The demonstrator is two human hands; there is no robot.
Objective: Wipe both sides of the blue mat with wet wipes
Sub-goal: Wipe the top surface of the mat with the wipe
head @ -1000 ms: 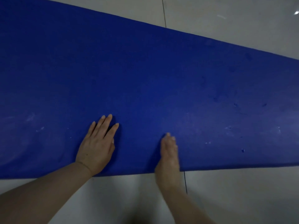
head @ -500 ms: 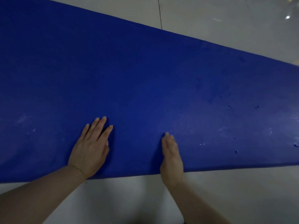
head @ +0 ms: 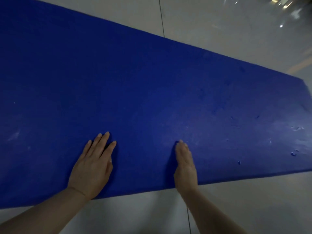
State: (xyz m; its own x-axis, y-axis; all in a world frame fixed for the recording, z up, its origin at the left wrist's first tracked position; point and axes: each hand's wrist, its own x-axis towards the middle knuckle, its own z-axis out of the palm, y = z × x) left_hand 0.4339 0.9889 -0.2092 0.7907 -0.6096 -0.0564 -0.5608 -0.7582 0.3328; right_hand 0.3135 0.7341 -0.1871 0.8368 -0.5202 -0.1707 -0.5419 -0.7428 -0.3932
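The blue mat (head: 152,92) lies flat on the floor and fills most of the view, its right end showing at the far right. Small pale marks and dents dot its right part. My left hand (head: 92,168) rests palm down on the mat near its front edge, fingers straight and slightly spread. My right hand (head: 184,164) lies on the mat a little to the right, fingers straight and together, seen edge-on. Neither hand holds anything. No wet wipe is in view.
Pale grey floor tiles (head: 219,27) with dark joint lines surround the mat, in front of it and behind it. Blurred shiny objects (head: 285,7) sit at the top right corner.
The view has shifted right, so the mat's right end now shows. Both hands stay flat on the mat near its front edge, with hardly any shift.
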